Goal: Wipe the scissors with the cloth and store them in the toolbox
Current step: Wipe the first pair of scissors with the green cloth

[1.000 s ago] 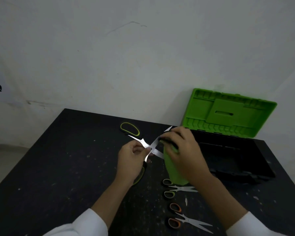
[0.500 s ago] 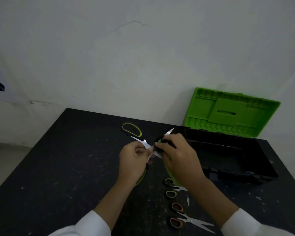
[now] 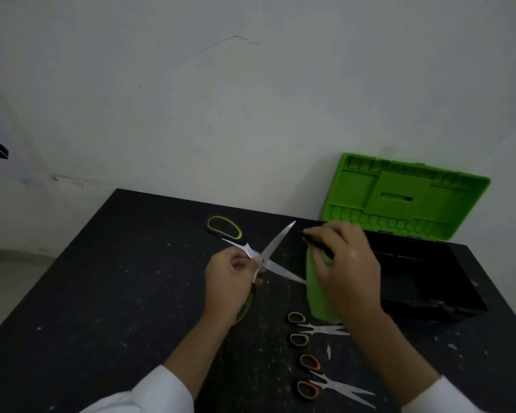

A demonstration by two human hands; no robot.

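Scissors (image 3: 262,257) stay pinched at the pivot in your left hand (image 3: 230,281); right hand (image 3: 344,269), clutching the cloth (image 3: 319,296), just slid right off the blades — stroke done, toolbox (image 3: 423,281) next.

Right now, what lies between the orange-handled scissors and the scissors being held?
In the head view, a smaller green-handled pair lies on the table between the orange-handled scissors and the held scissors.

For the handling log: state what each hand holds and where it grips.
Left hand holds the large open scissors near the pivot. Right hand pinches the green cloth at its top end, hanging beside one blade.
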